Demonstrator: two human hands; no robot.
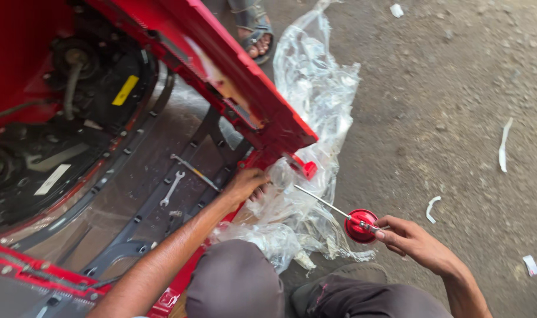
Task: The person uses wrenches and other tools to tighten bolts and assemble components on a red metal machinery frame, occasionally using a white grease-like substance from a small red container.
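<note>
Rough grey ground strewn with small white scraps lies under a red car door panel that reaches across the upper left. Just right of the panel's lower corner, a crumpled clear plastic sheet spreads over the ground. The left hand rests at the panel's lower edge, fingers curled against the metal and the plastic; what it grips, if anything, cannot be told. The right hand, well right of the panel, pinches a thin metal rod with a round red cap at the fingertips. Two spanners lie on the grey inner frame left of the left hand. A sandalled foot stands above the panel.
</note>
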